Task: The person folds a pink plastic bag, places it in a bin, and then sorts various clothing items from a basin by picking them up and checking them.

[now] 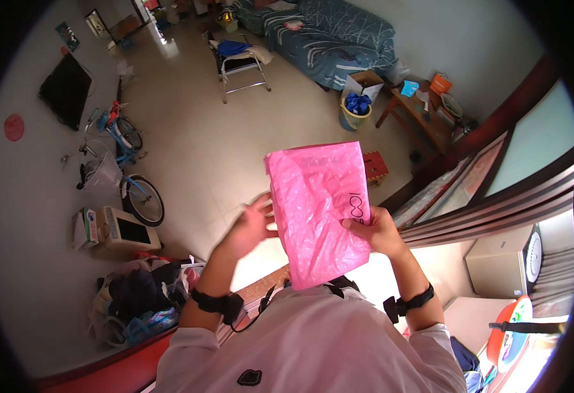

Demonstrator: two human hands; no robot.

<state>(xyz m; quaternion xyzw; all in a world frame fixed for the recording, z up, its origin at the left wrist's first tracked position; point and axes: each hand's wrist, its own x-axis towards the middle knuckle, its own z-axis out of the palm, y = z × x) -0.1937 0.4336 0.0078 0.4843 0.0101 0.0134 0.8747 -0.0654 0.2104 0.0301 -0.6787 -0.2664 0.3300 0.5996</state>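
Note:
A pink plastic mailer bag [319,211], creased and bearing dark writing, is held up before my chest. My right hand [379,232] grips its right edge, thumb across the front and the other fingers behind. Beside the bag's left edge is my left hand [252,226], blurred, with its fingers apart. Some of its fingertips meet or pass behind that edge, and I cannot tell whether they touch it. What the bag contains is hidden.
A blue bicycle [129,152] leans along the left wall, near a pile of clothes and bags [142,294]. Ahead stand a folding chair [240,61], a covered sofa [331,39] and a yellow bucket [354,120]. A red stool [376,167] is partly behind the bag.

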